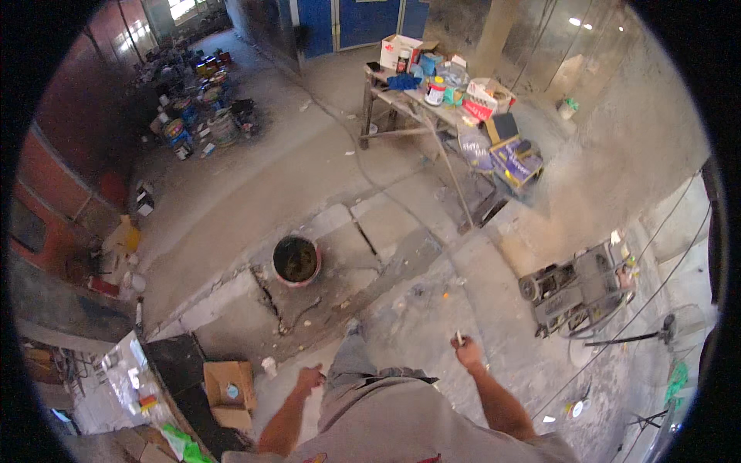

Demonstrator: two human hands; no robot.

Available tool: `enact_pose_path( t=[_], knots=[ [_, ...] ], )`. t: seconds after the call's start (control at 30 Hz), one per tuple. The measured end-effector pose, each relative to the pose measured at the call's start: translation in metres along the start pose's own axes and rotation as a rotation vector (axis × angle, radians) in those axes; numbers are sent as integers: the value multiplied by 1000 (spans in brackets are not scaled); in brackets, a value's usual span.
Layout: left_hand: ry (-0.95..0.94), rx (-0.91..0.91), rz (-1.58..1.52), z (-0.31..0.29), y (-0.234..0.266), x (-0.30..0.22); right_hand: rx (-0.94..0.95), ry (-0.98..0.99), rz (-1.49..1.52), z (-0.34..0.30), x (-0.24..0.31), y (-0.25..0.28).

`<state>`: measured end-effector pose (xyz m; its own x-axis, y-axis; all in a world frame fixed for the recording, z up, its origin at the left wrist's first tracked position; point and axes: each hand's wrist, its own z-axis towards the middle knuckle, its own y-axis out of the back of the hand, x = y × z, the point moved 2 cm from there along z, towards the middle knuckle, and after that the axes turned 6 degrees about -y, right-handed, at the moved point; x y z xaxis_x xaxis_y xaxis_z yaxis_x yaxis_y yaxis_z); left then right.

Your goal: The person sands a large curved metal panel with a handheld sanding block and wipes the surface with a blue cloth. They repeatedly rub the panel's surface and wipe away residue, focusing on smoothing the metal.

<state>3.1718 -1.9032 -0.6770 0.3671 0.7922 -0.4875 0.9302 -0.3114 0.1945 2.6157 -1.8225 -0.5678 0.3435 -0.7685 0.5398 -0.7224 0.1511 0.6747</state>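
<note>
My right hand (468,353) is out over the floor on the right, its fingers closed on a short white stick (459,338) that pokes up past them. What kind of stick it is cannot be made out. My left hand (311,377) hangs beside my left leg with its fingers curled in. Whatever it may hold is hidden. Both hands are well apart from the things around them. Ahead of me, a round bucket (296,261) with a dark inside stands on the cracked concrete floor.
A wooden workbench (421,106) crowded with boxes and jars stands ahead on the right. Dark machinery (575,292) and a fan (668,330) are at the right. Several cans (224,127) cluster at the far left. An open cardboard box (228,384) lies near my left arm.
</note>
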Motion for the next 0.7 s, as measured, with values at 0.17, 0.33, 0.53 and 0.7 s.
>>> enact_pose_path(
  t=[0.17,0.33,0.53,0.7],
  knots=[
    [-340,-133,-149,99,38,-292,89,-265,-21,31,1,-40],
    [-542,27,-45,171,11,-539,181,-561,-87,88,11,-64],
    [-595,139,112,269,-62,-711,208,-378,-153,260,24,-116],
    [-946,258,612,345,-85,-856,-65,-310,303,402,174,-91]
  ],
)
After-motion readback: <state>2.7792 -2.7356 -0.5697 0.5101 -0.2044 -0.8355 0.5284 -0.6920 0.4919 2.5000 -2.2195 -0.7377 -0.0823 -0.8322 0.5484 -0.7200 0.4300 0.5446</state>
